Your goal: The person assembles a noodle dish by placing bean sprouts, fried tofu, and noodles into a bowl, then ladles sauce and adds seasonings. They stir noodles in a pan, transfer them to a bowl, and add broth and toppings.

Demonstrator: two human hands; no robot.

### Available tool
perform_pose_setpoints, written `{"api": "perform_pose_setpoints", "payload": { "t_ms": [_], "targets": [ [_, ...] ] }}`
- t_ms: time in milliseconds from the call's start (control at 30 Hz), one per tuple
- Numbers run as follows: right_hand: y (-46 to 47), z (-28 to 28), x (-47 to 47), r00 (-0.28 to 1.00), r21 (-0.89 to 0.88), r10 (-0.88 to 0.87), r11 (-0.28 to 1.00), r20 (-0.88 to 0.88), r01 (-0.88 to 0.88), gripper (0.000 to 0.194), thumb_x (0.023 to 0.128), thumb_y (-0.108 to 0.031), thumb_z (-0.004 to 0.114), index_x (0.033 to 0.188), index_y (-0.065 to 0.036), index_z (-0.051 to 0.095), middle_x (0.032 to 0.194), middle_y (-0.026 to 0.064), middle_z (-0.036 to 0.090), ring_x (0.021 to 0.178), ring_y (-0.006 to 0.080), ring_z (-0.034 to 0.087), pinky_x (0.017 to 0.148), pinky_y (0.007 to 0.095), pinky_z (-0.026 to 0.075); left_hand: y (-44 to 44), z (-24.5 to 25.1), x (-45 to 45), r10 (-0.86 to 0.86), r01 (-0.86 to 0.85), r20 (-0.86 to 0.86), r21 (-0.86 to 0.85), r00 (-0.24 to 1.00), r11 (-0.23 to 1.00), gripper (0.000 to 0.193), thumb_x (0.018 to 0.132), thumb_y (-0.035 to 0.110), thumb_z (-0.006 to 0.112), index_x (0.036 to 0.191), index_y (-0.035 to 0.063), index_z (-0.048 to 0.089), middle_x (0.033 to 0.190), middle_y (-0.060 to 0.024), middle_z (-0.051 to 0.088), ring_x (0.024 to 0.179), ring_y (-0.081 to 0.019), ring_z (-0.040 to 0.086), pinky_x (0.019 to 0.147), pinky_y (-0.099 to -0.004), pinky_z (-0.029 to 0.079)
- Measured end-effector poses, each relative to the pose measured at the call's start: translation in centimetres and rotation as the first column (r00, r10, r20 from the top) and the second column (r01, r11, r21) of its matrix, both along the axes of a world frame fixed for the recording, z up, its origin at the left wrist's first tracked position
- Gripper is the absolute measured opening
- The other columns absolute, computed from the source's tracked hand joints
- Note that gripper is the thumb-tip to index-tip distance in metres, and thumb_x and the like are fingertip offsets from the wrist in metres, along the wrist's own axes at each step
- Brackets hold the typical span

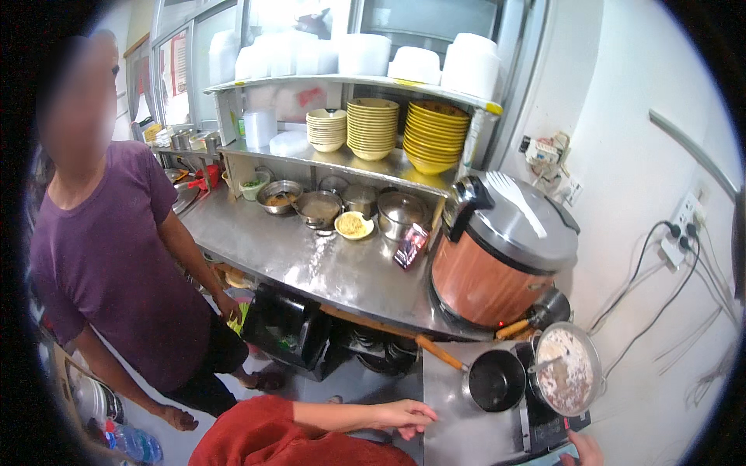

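Note:
My left hand (406, 418) hovers by the left edge of a steel worktop (460, 434). It holds nothing, its fingers loosely bent. At the bottom right, my right hand (584, 447) is partly cut off by the picture's rim. One finger is close to the lit control panel (559, 428) of a black induction cooker; whether it touches is unclear. On the cooker is a metal pot (568, 364) of whitish, lumpy food with a utensil in it. Left of that pot, a dark saucepan (497, 381) with a wooden handle (441, 353) looks empty.
A large rice cooker (495, 274) bears a white rice paddle (516, 201). A phone (411, 246), a bowl of shredded food (354, 225) and several pots line the steel counter (280, 250). Stacked bowls (434, 137) fill the shelf. Another person (122, 262) stands at left.

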State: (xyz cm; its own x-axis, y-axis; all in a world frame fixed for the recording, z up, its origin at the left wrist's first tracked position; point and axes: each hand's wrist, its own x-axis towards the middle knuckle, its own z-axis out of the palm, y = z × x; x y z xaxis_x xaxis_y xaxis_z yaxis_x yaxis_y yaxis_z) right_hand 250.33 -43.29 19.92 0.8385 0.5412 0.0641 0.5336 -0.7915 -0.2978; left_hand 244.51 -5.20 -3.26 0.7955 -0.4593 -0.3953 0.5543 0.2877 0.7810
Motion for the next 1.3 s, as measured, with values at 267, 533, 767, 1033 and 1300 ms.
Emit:
{"api": "perform_pose_setpoints", "payload": {
  "t_ms": [267,533,767,1033,1300],
  "targets": [
    [32.5,9.4,8.3,0.689,-0.014,0.711,0.697,0.138,-0.717,0.039,0.08,-0.015,0.072,0.117,-0.005,0.063,0.102,0.0119,0.065,0.093,0.0325,0.062,0.081,0.0386,0.051,20.5,0.0,-6.9,0.608,-0.608,0.014,0.033,0.794,0.793,0.03,0.098,0.02,0.058,0.124,0.0062,0.058,0.088,-0.003,0.061,0.072,-0.0119,0.061,0.067,-0.0284,0.054],
    [60.7,18.9,23.2,0.644,-0.016,0.644,0.712,0.414,-0.702,0.049,0.085,-0.024,0.069,0.13,-0.008,0.057,0.116,0.0175,0.063,0.107,0.032,0.06,0.092,0.0393,0.049,31.5,-3.3,-14.4,0.948,-0.945,-0.042,0.07,0.317,0.319,0.025,0.098,0.018,0.057,0.117,0.0027,0.058,0.082,-0.0058,0.06,0.071,-0.0174,0.06,0.066,-0.0353,0.055],
    [76.6,25.3,39.7,0.827,0.215,0.114,0.938,0.551,-0.273,0.098,0.077,-0.066,0.067,0.143,0.001,0.037,0.136,0.0244,0.051,0.125,0.0365,0.052,0.106,0.0453,0.041,33.0,-5.1,-15.8,0.993,-0.999,-0.11,-0.011,0.033,0.032,0.031,0.094,0.02,0.064,0.121,0.0081,0.06,0.078,-0.0042,0.06,0.06,-0.017,0.059,0.056,-0.0315,0.052],
    [85.3,29.4,55.7,0.903,0.345,0.006,0.923,0.429,-0.17,0.135,0.059,-0.084,0.065,0.145,0.012,0.024,0.149,0.0321,0.029,0.138,0.0426,0.033,0.116,0.0493,0.026,33.5,-2.6,-12.0,0.969,-0.973,-0.094,0.058,-0.227,-0.222,0.024,0.097,0.017,0.057,0.117,0.0045,0.056,0.081,-0.0053,0.059,0.061,-0.0162,0.058,0.061,-0.0309,0.053],
    [86.3,30.7,62.1,0.727,0.306,-0.024,0.916,0.686,-0.259,0.117,0.065,-0.077,0.066,0.141,0.007,0.036,0.141,0.0288,0.044,0.133,0.0401,0.041,0.11,0.0462,0.033,34.2,-1.9,-9.4,0.968,-0.974,-0.136,0.11,-0.211,-0.197,0.023,0.096,0.016,0.057,0.117,0.0051,0.058,0.085,-0.0039,0.058,0.064,-0.0129,0.058,0.06,-0.027,0.053]
  ]
}}
